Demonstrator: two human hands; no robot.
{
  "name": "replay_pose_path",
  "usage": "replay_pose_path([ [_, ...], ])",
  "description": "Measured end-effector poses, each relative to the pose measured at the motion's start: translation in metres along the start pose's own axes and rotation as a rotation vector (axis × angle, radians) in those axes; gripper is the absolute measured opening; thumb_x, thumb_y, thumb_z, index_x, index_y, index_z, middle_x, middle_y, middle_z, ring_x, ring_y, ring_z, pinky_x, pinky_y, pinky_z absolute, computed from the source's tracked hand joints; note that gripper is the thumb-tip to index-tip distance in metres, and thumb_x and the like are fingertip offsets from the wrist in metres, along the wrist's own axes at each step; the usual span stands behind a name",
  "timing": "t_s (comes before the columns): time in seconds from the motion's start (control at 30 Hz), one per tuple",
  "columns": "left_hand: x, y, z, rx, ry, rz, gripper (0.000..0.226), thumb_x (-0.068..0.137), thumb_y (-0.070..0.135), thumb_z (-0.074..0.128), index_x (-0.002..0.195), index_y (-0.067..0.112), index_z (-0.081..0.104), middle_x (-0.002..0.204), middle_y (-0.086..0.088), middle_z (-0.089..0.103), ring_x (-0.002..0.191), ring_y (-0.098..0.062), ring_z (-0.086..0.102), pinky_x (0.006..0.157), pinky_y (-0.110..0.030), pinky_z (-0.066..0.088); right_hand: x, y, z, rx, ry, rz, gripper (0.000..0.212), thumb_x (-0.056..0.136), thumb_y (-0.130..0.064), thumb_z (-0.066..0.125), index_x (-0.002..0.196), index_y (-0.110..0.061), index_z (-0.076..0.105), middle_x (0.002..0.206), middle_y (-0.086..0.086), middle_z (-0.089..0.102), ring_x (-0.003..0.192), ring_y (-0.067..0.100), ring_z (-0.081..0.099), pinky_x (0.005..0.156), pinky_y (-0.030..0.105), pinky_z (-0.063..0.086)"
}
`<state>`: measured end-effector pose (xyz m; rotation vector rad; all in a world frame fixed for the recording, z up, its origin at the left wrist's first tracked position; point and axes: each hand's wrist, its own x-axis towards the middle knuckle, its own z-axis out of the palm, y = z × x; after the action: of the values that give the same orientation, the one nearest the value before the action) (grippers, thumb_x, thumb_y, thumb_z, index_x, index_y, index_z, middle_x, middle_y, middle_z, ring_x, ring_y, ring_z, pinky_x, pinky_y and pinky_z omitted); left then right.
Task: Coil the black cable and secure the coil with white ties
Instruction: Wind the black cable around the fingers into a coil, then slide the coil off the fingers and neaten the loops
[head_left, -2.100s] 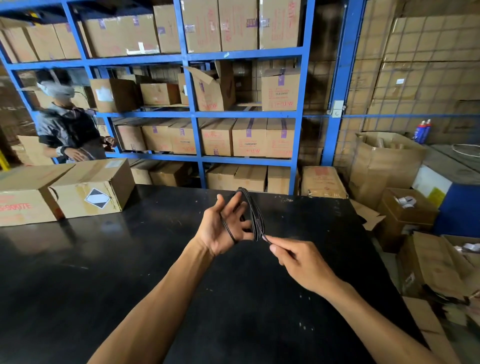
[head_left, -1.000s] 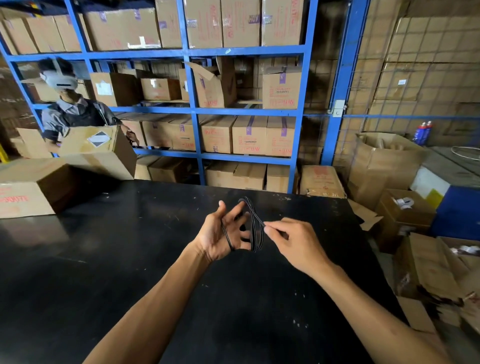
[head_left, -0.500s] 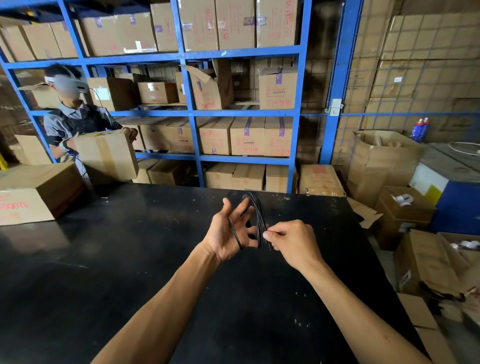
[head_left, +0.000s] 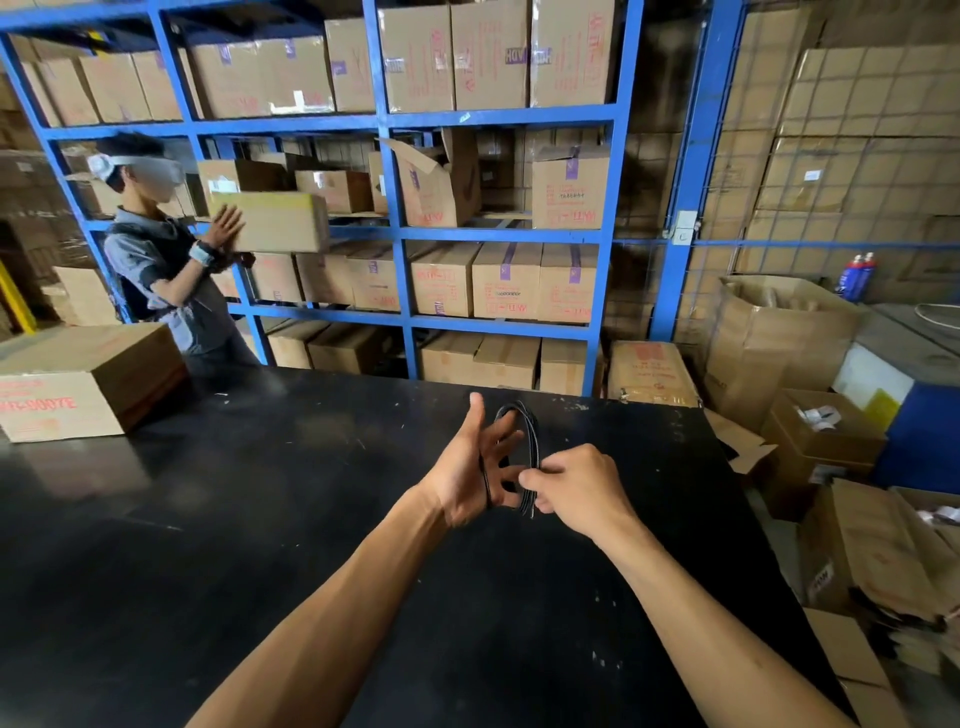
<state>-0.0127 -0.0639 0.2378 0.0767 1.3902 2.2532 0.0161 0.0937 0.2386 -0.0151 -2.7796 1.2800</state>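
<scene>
A thin black cable is wound in several loops around the spread fingers of my left hand, which is held up above the black table. The loops stand upright between thumb and fingertips. My right hand is just to the right of the coil, thumb and forefinger pinching the cable at the coil's lower right side. No white ties are in view.
A cardboard box sits on the table's far left. Behind the table a person holds a box up at blue shelving full of cartons. Open boxes crowd the floor at right.
My right hand has kept circling the cable around my left fingers and now pinches low on the coil. The person behind lifted a box off the table up to shelf height.
</scene>
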Motion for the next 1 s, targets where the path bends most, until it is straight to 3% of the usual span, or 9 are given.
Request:
replay_pose_path([
  [0.13,-0.004,-0.004,0.007,0.178,0.07,0.079,0.093,0.076,0.085,0.048,0.142,0.02,0.051,0.145,-0.004,0.054,0.123,-0.019,0.058,0.104,-0.041,0.047,0.003,0.005,0.004,0.216,-0.073,0.129,0.015,0.084,-0.027,0.078,0.074,-0.017,0.082,0.064,-0.002,0.078,0.061,0.01,0.077,0.077,0.037,0.066],
  [0.23,-0.003,-0.011,0.014,0.236,0.224,0.206,0.084,0.074,0.087,0.046,0.122,0.022,0.068,0.117,-0.001,0.074,0.11,-0.017,0.069,0.096,-0.035,0.052,0.002,0.007,0.007,0.314,-0.106,0.174,0.01,0.085,-0.021,0.079,0.078,-0.016,0.084,0.069,0.001,0.08,0.064,0.013,0.078,0.077,0.036,0.066],
  [0.4,-0.003,-0.023,0.018,0.063,0.413,0.421,0.076,0.087,0.075,0.032,0.099,0.015,0.078,0.105,-0.01,0.077,0.103,-0.023,0.072,0.101,-0.042,0.048,-0.001,0.006,0.007,0.505,-0.132,0.238,0.013,0.088,-0.011,0.077,0.076,-0.012,0.083,0.071,0.003,0.08,0.065,0.016,0.079,0.057,0.023,0.062],
  [0.53,-0.004,-0.011,0.019,0.112,0.48,0.547,0.07,0.092,0.061,0.029,0.086,0.013,0.079,0.094,-0.013,0.078,0.095,-0.026,0.074,0.096,-0.043,0.049,-0.002,0.009,-0.001,0.688,-0.163,0.315,0.011,0.083,-0.007,0.082,0.087,0.003,0.08,0.081,0.017,0.081,0.066,0.021,0.076,0.059,0.024,0.061],
  [0.67,-0.006,0.013,0.004,0.305,0.464,0.667,0.047,0.092,0.039,0.038,0.087,0.019,0.08,0.097,-0.005,0.079,0.099,-0.019,0.072,0.094,-0.033,0.051,0.0,0.019,-0.01,0.832,-0.209,0.341,0.013,0.081,-0.002,0.082,0.088,0.008,0.076,0.067,0.012,0.075,0.059,0.019,0.071,0.053,0.022,0.059],
  [0.77,-0.001,0.013,-0.02,0.562,0.604,0.391,0.032,0.095,0.031,0.046,0.107,0.017,0.073,0.095,-0.002,0.073,0.079,-0.014,0.064,0.069,-0.029,0.05,0.001,0.024,-0.013,0.831,-0.222,0.33,0.015,0.08,-0.005,0.084,0.089,0.006,0.077,0.07,0.013,0.075,0.061,0.02,0.072,0.056,0.023,0.059],
  [0.83,0.001,0.004,-0.028,0.479,0.546,0.059,0.027,0.098,0.027,0.051,0.112,0.006,0.061,0.084,-0.012,0.062,0.062,-0.021,0.057,0.056,-0.03,0.049,0.003,0.025,-0.012,0.834,-0.226,0.322,0.013,0.08,-0.005,0.084,0.087,0.004,0.078,0.071,0.013,0.075,0.061,0.019,0.072,0.056,0.023,0.06],
  [0.9,-0.001,-0.005,-0.033,0.408,0.412,-0.122,0.029,0.1,0.023,0.05,0.119,0.003,0.059,0.096,-0.019,0.064,0.069,-0.026,0.064,0.061,-0.035,0.055,0.005,0.024,-0.012,0.838,-0.225,0.311,0.013,0.08,-0.005,0.083,0.086,0.005,0.078,0.071,0.014,0.075,0.06,0.019,0.071,0.055,0.022,0.059],
  [1.0,-0.004,-0.013,-0.04,0.389,0.303,-0.154,0.031,0.098,0.018,0.052,0.123,0.005,0.063,0.092,-0.015,0.071,0.067,-0.02,0.066,0.062,-0.03,0.056,0.007,0.024,-0.014,0.825,-0.229,0.297,0.013,0.08,-0.006,0.084,0.085,0.004,0.078,0.069,0.013,0.075,0.059,0.019,0.071,0.055,0.021,0.059],
])
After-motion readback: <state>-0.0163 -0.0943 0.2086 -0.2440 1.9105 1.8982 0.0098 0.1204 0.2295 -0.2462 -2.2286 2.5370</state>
